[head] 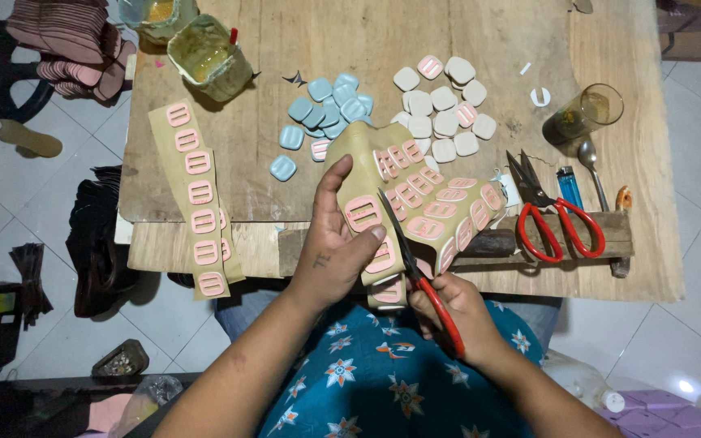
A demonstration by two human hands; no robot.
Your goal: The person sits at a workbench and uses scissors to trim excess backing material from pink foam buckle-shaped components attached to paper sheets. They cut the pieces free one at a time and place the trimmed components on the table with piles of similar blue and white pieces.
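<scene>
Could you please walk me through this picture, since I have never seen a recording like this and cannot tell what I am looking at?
There is no machine here: a camera worn on a person's head looks straight down at their two bare hands and a wooden table. The left hand holds a tan sheet covered with pink buckle-shaped pieces. The right hand works red-handled scissors, whose blades are in the sheet. On the table lie a cut strip of pink pieces, a pile of light-blue squares, a pile of white squares, two containers of yellowish paste, a second pair of red scissors, a glass, a spoon and a blue lighter.
</scene>
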